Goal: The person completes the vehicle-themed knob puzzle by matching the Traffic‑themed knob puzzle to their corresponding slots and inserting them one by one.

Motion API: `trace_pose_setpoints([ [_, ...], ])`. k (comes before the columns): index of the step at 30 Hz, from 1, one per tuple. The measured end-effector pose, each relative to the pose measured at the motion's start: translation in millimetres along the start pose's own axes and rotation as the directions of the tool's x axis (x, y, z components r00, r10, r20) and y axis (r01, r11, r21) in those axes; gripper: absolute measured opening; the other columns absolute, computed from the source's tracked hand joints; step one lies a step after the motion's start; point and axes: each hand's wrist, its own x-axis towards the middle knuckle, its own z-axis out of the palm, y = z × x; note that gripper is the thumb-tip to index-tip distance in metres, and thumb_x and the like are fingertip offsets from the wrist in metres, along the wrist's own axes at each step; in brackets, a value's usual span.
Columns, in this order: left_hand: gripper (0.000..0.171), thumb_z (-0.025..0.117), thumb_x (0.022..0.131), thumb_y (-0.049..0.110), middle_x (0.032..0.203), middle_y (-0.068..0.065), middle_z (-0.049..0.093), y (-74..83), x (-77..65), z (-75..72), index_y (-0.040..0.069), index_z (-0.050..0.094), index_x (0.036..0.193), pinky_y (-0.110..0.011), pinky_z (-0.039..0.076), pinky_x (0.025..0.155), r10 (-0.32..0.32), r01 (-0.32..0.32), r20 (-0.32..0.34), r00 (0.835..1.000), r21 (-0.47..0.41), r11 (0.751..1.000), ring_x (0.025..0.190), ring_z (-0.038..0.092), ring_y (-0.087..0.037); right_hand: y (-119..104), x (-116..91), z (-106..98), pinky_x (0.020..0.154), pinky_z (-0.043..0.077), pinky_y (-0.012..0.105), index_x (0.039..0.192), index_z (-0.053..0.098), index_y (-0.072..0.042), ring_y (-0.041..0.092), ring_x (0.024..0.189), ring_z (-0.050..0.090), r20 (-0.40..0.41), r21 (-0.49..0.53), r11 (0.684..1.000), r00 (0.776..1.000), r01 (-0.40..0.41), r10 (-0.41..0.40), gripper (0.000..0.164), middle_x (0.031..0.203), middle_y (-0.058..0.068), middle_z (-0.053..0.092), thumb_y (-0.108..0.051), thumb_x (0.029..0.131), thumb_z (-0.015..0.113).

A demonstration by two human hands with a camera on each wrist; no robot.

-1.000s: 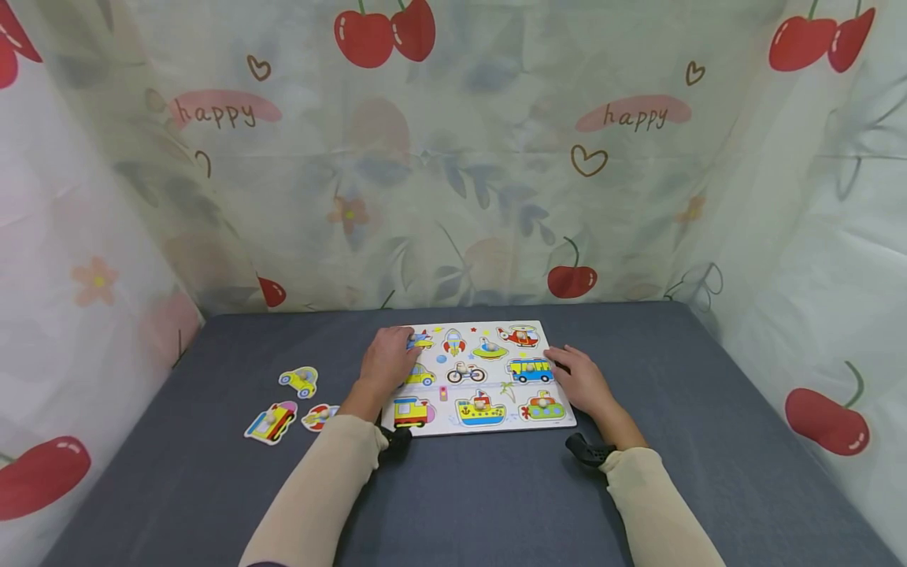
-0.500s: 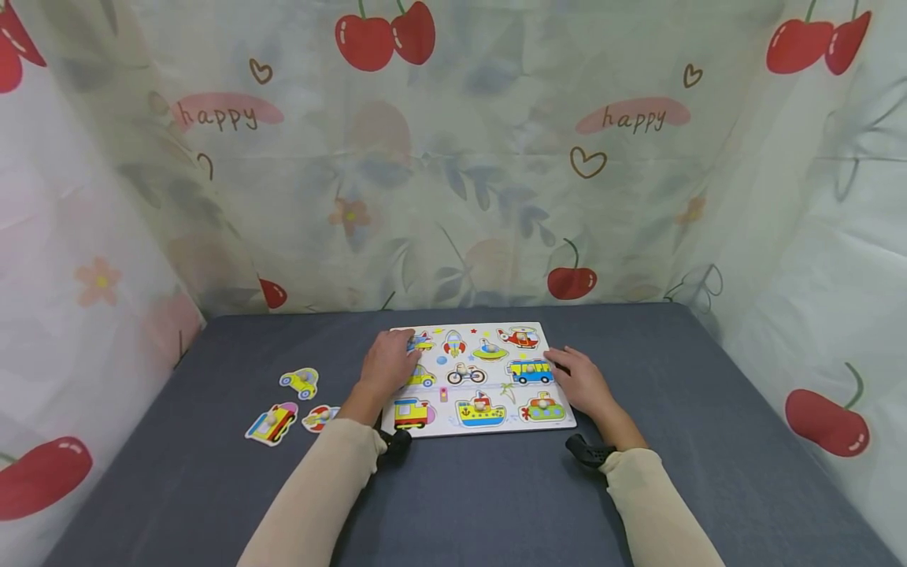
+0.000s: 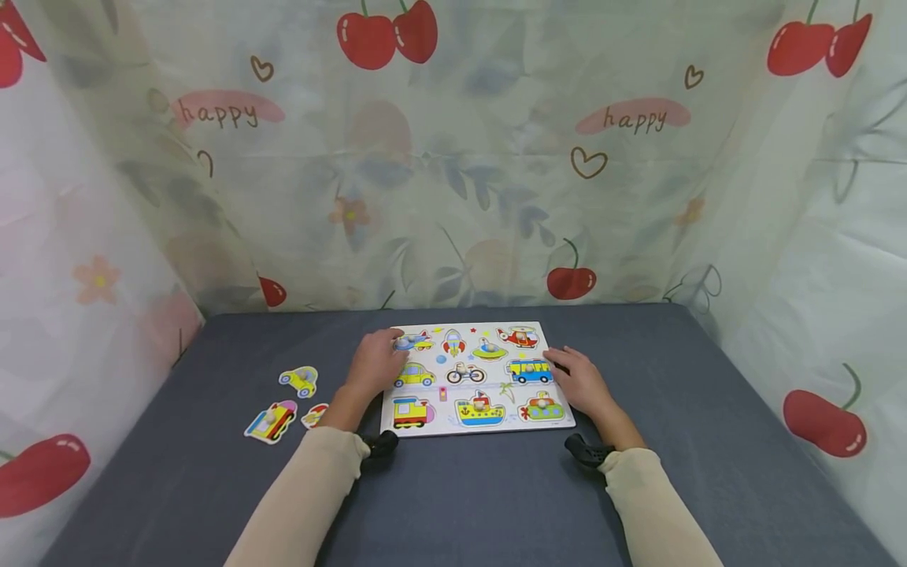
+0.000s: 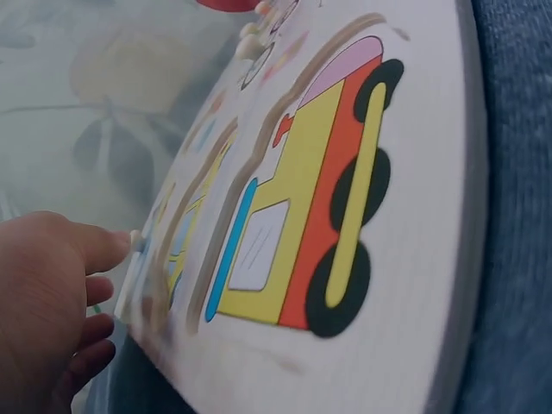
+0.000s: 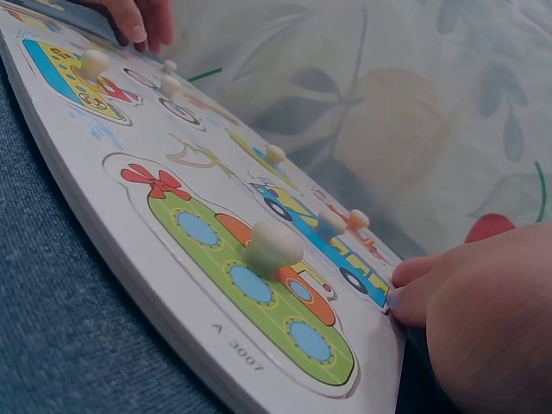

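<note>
A white puzzle board [image 3: 475, 394] with colourful vehicle pictures lies mid-table. My left hand [image 3: 378, 364] is at its upper left corner, by the aeroplane [image 3: 413, 341]. In the left wrist view, its thumb is right at a small knob [image 4: 135, 241], the other fingers loosely bent. The train picture [image 4: 302, 207] there shows no knob. My right hand [image 3: 581, 380] touches the board's right edge beside the bus piece [image 3: 530, 370], fingertips [image 5: 410, 302] against the edge. The submarine piece [image 5: 250, 276], ship piece [image 3: 480, 409] and helicopter piece [image 3: 520, 337] sit in the board.
Left of the board lie a loose yellow car piece [image 3: 300, 382], a train piece [image 3: 272, 422] and a small red, yellow and white piece [image 3: 314, 415], partly behind my left forearm. The dark table [image 3: 482, 504] meets a patterned curtain [image 3: 453, 197] at the back and sides.
My left hand has drawn back a little to the left, uncovering the aeroplane and yellow car pictures. Its forearm covers more of the small loose piece. The right hand stays put.
</note>
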Motion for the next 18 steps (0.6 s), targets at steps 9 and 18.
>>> trace_pose_setpoints([
  [9,0.032,0.064,0.093,0.021,0.11,-0.007,0.066,-9.4,-7.8,-11.0,0.011,0.065,0.124,-0.043,0.048,0.085,0.043,-0.045,-0.024,0.999,-0.081,0.996,0.095,0.059,-0.023,3.1,2.2,0.6,0.109,0.021,0.061,0.14,0.051,-0.002,0.04,0.14,0.027,-0.004,0.0,1.0,1.0,0.01,-0.01,0.041,0.144,0.019,0.047,-0.012,0.1,0.053],
  [18,0.026,0.065,0.094,0.021,0.101,-0.005,0.067,-16.0,-17.9,-21.2,0.011,0.067,0.118,-0.041,0.05,0.084,0.095,-0.099,-0.052,0.994,-0.086,0.991,0.093,0.06,-0.022,1.9,2.3,1.0,0.11,0.021,0.061,0.14,0.051,-0.003,0.038,0.141,0.026,0.0,0.017,1.0,1.0,-0.002,0.002,0.042,0.145,0.017,0.046,-0.013,0.1,0.053],
])
